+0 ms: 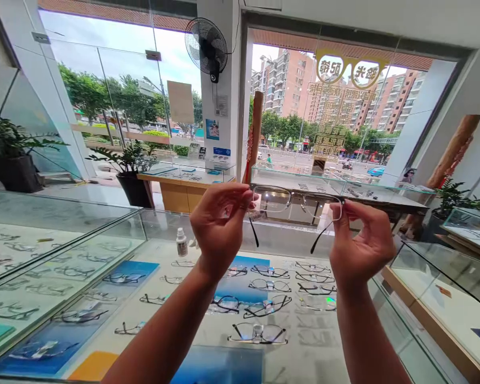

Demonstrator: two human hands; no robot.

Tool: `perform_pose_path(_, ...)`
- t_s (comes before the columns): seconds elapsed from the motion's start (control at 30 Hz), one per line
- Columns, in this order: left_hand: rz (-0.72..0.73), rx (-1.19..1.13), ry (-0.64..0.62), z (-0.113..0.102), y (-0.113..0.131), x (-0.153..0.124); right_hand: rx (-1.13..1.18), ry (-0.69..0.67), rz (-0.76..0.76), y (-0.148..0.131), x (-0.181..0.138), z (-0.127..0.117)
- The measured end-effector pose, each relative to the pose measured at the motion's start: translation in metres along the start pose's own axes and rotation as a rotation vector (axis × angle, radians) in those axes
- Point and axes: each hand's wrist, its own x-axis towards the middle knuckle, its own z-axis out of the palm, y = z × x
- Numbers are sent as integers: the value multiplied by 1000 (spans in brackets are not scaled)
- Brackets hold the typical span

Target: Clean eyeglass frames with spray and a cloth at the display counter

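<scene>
A pair of thin-rimmed eyeglasses (291, 200) is held up in the air above the glass display case. My left hand (223, 221) pinches the frame's left end between thumb and fingers. At the opposite end, my right hand (362, 240) pinches the other side of the frame. Both dark-tipped temples hang down and toward me, between my hands. Below, several more eyeglasses (258, 333) lie in rows in the case, partly covered by my forearms. Beyond my left wrist stands a small white bottle (181, 242).
Another glass case (60, 240) with eyeglasses runs along the left, and a wood-edged case (444, 298) stands at the right. Farther back are low display counters (188, 178), a potted plant (134, 181) and a wall fan (208, 48) beside large street windows.
</scene>
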Motion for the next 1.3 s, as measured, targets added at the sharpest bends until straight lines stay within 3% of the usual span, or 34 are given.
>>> perform_pose_path(0.13,16,55,-77,-12,-8,-3,-14,65,-125,0,2,1)
perform_pose_path(0.23,62,69,-107,-19,-9,-1,-23,50,-136,0,3,0)
perform_pose_path(0.5,27,-3,-62,-18,11,6,4,28,71,-15,-1,-4)
perform_pose_path(0.8,-36,-52,-26,-11,7,4,266,42,300,-16,0,0)
perform_pose_path(1.13,-77,23,-22,-10,15,2,212,57,353,-24,-4,0)
perform_pose_path(1.3,-30,50,-52,-10,15,-3,183,99,327,-21,-1,-1)
